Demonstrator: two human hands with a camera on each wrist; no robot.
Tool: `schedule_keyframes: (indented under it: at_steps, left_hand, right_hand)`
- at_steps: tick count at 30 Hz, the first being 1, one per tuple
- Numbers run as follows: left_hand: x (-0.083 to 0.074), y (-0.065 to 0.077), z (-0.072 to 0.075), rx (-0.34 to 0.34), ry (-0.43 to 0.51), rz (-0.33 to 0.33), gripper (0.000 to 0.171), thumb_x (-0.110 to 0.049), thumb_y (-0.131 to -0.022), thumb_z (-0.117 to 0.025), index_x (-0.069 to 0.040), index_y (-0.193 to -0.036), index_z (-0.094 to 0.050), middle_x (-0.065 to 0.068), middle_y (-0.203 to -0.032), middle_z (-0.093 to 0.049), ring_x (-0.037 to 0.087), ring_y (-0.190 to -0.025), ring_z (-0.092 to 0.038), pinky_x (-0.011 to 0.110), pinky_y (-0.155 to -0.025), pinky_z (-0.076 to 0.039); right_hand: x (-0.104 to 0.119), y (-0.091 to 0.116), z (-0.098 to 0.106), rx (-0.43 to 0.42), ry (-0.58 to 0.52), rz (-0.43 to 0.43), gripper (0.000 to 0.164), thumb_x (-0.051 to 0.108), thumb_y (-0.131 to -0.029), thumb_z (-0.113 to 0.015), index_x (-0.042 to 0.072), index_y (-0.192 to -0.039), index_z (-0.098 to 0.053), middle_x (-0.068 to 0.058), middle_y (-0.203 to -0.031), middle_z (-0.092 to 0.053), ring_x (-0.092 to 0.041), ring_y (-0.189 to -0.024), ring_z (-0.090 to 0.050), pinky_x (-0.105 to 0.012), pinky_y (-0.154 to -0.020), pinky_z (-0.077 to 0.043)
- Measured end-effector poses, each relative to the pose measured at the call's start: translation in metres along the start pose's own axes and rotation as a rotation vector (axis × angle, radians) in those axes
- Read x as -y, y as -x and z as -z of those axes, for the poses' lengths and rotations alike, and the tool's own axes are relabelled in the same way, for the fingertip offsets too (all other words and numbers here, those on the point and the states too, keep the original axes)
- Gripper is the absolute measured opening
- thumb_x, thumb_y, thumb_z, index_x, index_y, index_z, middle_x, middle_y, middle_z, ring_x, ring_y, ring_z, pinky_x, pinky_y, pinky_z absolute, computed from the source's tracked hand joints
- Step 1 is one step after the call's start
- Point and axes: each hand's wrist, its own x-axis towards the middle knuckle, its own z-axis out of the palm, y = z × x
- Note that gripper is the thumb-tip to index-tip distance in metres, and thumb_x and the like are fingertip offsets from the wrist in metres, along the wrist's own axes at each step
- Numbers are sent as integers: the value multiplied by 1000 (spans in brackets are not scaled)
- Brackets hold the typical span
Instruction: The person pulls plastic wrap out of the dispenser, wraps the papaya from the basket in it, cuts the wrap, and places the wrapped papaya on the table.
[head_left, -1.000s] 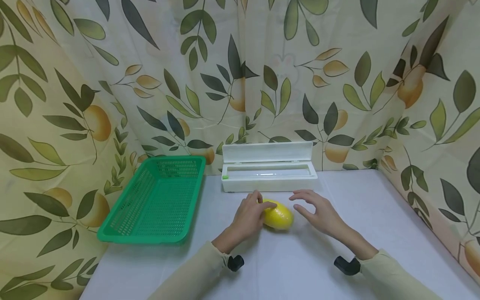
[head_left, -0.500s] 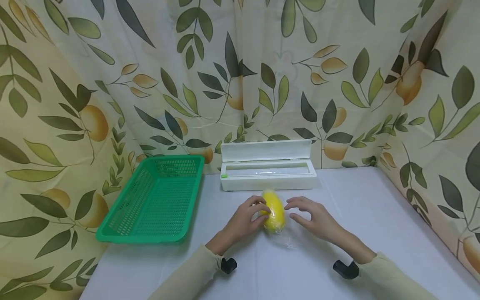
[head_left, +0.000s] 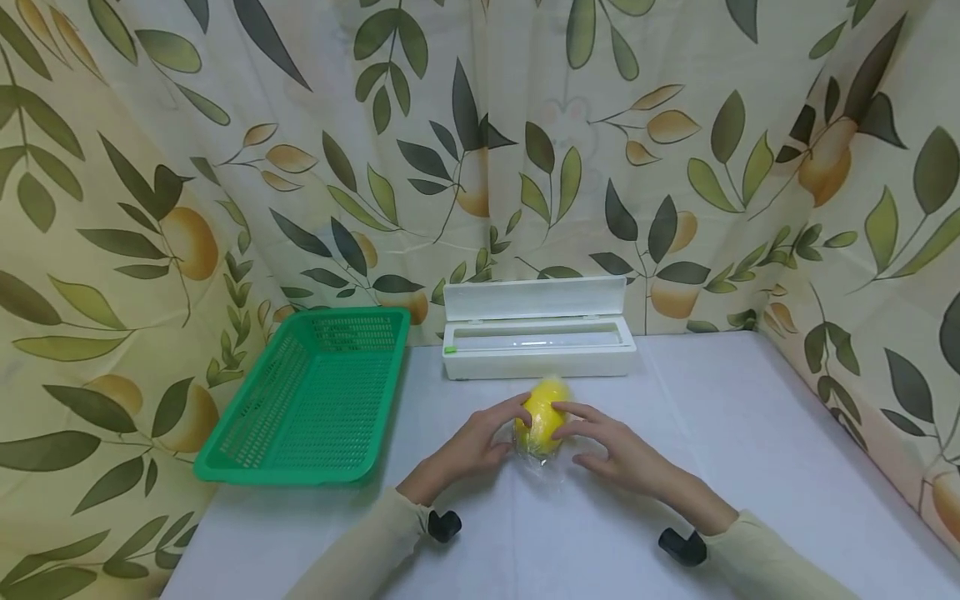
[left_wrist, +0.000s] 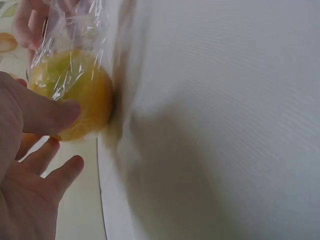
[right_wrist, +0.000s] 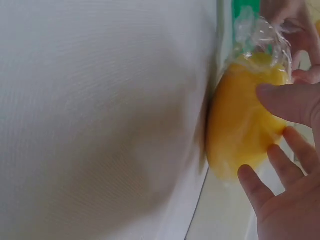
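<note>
A yellow oval fruit [head_left: 547,417], wrapped in clear plastic film, stands tilted on the white table between both hands. Loose film [left_wrist: 75,25] bunches at its near end. My left hand [head_left: 480,437] holds the fruit's left side with bent fingers; in the left wrist view its thumb overlaps the wrapped end. My right hand [head_left: 618,450] touches the right side with its fingertips, fingers spread and fairly straight. The right wrist view has the fruit [right_wrist: 245,115] beside those spread fingers, the thumb crossing in front of it.
Behind the fruit stands a white film dispenser [head_left: 540,363], its lid [head_left: 534,300] raised. A green plastic basket [head_left: 315,417] sits at the left. A leaf-patterned curtain [head_left: 525,125] hangs around the table's back and sides.
The fruit has turned from lying crosswise to pointing away, its loose film now facing the near side. The right hand has moved left onto the fruit; the left hand has shifted slightly left.
</note>
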Motion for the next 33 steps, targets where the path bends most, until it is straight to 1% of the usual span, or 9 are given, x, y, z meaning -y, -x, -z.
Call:
schedule_keyframes:
  at_steps: [3,6,9,13,16,21,24,27,33]
  left_hand:
    - [-1,1,0,20,-23,19,49,7,-82,-80,-18,-117,-57,8,-162,-39,24,-148,-40,38,-116,-38]
    - [-2,2,-2,16,-53,25,44,-7,-82,-86,-19,-116,-60,8,-162,-39,25,-147,-41,37,-114,-39]
    - [-4,1,-3,-5,-75,32,38,-14,-85,-86,-19,-115,-63,8,-161,-40,25,-145,-44,37,-114,-40]
    - [-6,1,-6,-42,-107,49,29,-16,-88,-83,-17,-112,-67,9,-159,-44,25,-143,-47,37,-113,-41]
    - [-9,1,-7,-81,-123,31,20,-18,-91,-80,-16,-108,-70,11,-155,-48,26,-141,-50,40,-112,-42]
    - [-12,-1,-9,-155,-96,-25,11,-20,-96,-74,-13,-104,-73,12,-145,-59,26,-135,-55,40,-111,-44]
    - [-13,-4,-11,-192,-76,-20,9,-21,-97,-73,-13,-102,-73,9,-139,-64,24,-132,-58,39,-110,-45]
    - [-16,-7,-13,-225,-87,-14,7,-21,-98,-71,-14,-98,-72,9,-135,-66,23,-129,-60,39,-108,-47]
    - [-20,-13,-16,-275,-83,-17,4,-15,-94,-70,-14,-90,-69,10,-130,-69,22,-123,-63,38,-104,-50]
  right_hand:
    - [1,0,-4,30,61,23,61,-2,-73,-89,26,-122,-66,-10,-157,-43,-44,-136,-49,-53,-97,-53]
    - [3,-1,-7,49,116,36,63,3,-71,-92,27,-122,-64,-12,-160,-37,-45,-135,-49,-52,-94,-55]
    - [5,-2,-8,46,119,18,54,7,-72,-92,28,-115,-66,-12,-160,-37,-45,-136,-48,-52,-96,-54]
    - [7,-4,-9,4,92,9,35,11,-78,-89,28,-102,-70,-11,-157,-42,-43,-138,-47,-54,-101,-51]
    - [7,-6,-8,-42,61,1,26,11,-83,-85,28,-98,-73,-12,-152,-48,-42,-137,-48,-57,-102,-49]
    - [7,-11,-5,-112,6,-32,24,3,-88,-78,25,-94,-69,-11,-139,-59,-39,-129,-56,-59,-99,-50]
    - [6,-14,-5,-148,-3,-58,26,-1,-87,-76,24,-90,-67,-8,-130,-64,-35,-123,-59,-58,-98,-51]
    - [6,-17,-5,-176,3,-101,26,0,-87,-76,24,-87,-66,-4,-123,-66,-30,-120,-61,-55,-96,-53]
    - [10,-21,-7,-226,23,-152,24,3,-86,-76,23,-81,-64,-4,-115,-67,-27,-112,-62,-49,-90,-55]
